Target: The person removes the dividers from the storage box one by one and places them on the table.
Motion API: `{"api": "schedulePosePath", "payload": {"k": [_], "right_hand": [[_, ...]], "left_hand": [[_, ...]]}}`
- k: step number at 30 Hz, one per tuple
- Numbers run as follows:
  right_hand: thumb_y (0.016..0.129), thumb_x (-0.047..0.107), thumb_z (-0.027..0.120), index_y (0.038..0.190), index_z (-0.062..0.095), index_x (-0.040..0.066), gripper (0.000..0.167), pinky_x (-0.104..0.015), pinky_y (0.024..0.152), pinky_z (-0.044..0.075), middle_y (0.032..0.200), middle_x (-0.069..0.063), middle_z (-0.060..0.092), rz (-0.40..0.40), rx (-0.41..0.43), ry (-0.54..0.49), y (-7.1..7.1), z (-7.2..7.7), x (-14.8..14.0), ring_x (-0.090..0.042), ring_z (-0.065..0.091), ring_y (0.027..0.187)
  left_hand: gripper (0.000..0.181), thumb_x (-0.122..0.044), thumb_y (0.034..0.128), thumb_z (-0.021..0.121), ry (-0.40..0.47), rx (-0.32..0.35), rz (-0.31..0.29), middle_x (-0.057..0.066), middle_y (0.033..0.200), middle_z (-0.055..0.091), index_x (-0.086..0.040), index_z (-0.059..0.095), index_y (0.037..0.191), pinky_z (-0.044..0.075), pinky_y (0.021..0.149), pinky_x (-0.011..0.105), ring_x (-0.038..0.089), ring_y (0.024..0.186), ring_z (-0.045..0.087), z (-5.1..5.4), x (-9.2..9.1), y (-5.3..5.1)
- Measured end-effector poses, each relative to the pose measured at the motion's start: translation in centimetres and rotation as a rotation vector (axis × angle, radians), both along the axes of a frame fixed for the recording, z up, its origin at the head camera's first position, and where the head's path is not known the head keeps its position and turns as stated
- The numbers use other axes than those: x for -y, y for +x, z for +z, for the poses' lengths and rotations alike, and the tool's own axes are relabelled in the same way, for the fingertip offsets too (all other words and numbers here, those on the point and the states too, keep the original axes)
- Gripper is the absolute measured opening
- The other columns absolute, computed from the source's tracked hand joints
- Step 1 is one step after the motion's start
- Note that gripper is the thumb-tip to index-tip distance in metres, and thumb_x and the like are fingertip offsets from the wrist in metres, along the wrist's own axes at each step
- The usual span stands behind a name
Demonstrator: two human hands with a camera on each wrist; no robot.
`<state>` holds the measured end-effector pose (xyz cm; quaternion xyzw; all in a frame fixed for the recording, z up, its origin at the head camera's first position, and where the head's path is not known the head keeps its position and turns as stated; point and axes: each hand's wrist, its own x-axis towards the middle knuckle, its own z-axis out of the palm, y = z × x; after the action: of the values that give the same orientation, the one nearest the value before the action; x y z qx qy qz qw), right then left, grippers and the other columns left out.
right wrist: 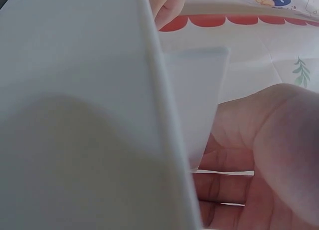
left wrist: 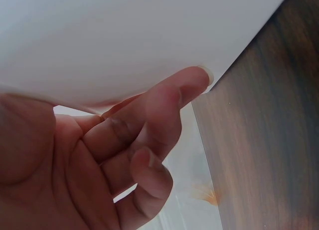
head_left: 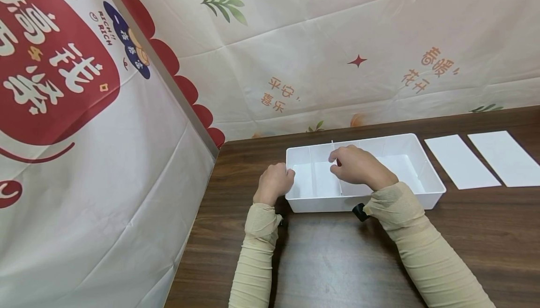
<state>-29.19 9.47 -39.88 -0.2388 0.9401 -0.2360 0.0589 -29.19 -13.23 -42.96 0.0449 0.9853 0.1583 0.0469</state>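
A long white plastic box (head_left: 320, 205) stands on the table. My left hand (head_left: 275, 182) grips its left end, with the thumb at the rim; in the left wrist view the fingers (left wrist: 164, 110) curl against the white wall. Inside the box, my right hand (head_left: 358, 167) pinches an upright white divider (right wrist: 197, 85) that runs front to back. In the right wrist view, fingers (right wrist: 219, 187) lie behind the box's near wall (right wrist: 89, 140), and the thumb is hidden. Left of that divider, another thin crosswise divider (head_left: 313, 169) shows in the box.
Two flat white rectangular panels (head_left: 461, 162) (head_left: 508, 158) lie side by side on the brown wooden table (head_left: 472, 233), right of the box. A printed white cloth (head_left: 312, 55) hangs behind the table, and another (head_left: 105, 195) covers the left side.
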Motion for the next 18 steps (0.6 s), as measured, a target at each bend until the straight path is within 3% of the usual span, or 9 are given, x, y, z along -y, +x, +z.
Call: {"api": "schedulePosePath", "payload": {"k": [18], "right_hand": [[0.087, 0.007, 0.056, 0.11, 0.069, -0.003, 0.028, -0.033, 0.059, 0.044, 0.079, -0.007, 0.063, -0.005, -0.05, -0.031, 0.19, 0.23, -0.08, -0.017, 0.053, 0.065]], "left_hand": [[0.032, -0.023, 0.0989, 0.045, 0.005, 0.007, 0.011, 0.005, 0.066, 0.05, -0.01, 0.052, 0.07, 0.041, 0.055, 0.034, 0.02, 0.062, 0.052, 0.1, -0.1, 0.07]]}}
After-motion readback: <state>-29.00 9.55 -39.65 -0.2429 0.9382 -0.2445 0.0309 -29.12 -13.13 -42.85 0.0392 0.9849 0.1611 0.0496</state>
